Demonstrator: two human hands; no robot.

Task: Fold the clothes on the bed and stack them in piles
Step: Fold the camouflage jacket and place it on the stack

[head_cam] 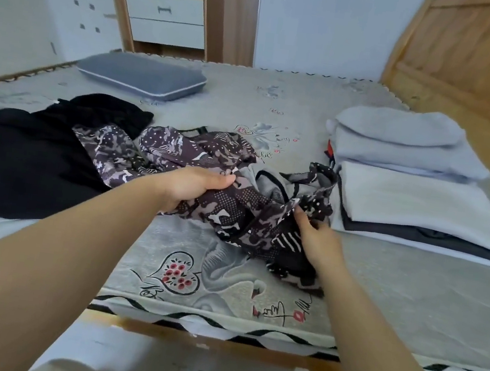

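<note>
While both arms are stretched out over the bed (279, 102), a crumpled patterned garment (210, 156) is gripped at its middle, dark brown-purple cloth printed with pale dots, stripes and blotches, a grey lining shown where it is turned over. It is bunched in the left hand (193, 188), fingers curled round a fold, and pinched at an edge by the right hand (317, 241). Its far end is draped onto a black garment (23, 156) at the left, whose outline is lost in its own darkness and cut off by the frame edge. At the right, two folded piles are seen: a near white-and-dark pile (415, 204) and a far grey pile (399, 140). What kind of garment is held cannot be told. A grey pillow (141, 76) is lying at the far side.
</note>
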